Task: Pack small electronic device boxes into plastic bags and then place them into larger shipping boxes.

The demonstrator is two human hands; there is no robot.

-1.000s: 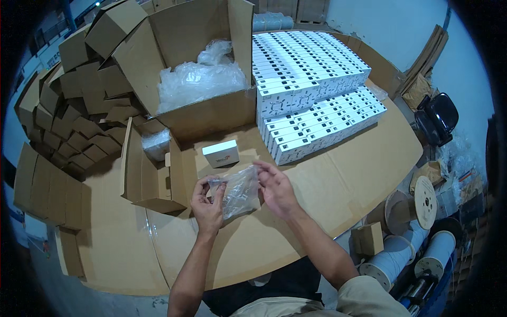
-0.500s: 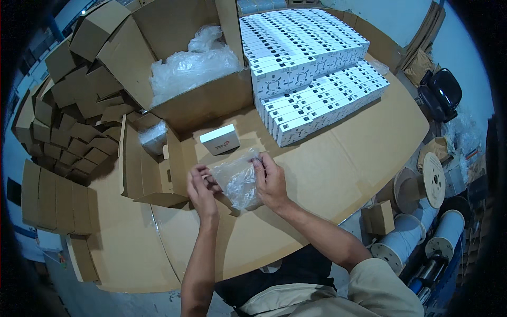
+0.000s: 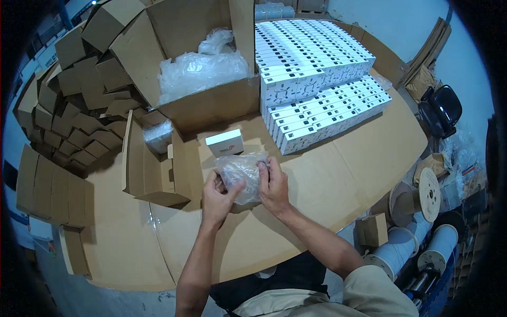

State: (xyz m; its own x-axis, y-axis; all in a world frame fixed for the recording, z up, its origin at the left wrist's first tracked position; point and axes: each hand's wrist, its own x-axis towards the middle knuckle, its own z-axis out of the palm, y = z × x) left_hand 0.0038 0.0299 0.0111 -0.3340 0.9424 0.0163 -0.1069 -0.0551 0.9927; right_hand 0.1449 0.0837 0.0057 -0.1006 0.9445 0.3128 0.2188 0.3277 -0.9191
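Observation:
A clear plastic bag [image 3: 240, 177] is stretched between my two hands above the cardboard-covered table. My left hand [image 3: 219, 198] grips its left side, thumb over the front. On its right edge my right hand [image 3: 273, 186] pinches the plastic. Whether anything lies inside the bag cannot be made out. Just behind it stands a small white box [image 3: 225, 143] with a little red and dark print. To the left sits an open brown carton [image 3: 182, 177], with a plastic-wrapped item [image 3: 158, 136] in its far end.
Behind the white box, a large open carton [image 3: 211, 105] holds a heap of clear plastic bags [image 3: 203, 74]. Rows of white printed boxes [image 3: 317, 47] are stacked at the back right. Folded brown cartons [image 3: 74, 121] pile up at the left. Cable spools [image 3: 430, 195] stand beyond the table's right edge.
My left hand has moved right and closed on the bag's left side. The bag is now spread flatter and held by both hands. The view has shifted slightly.

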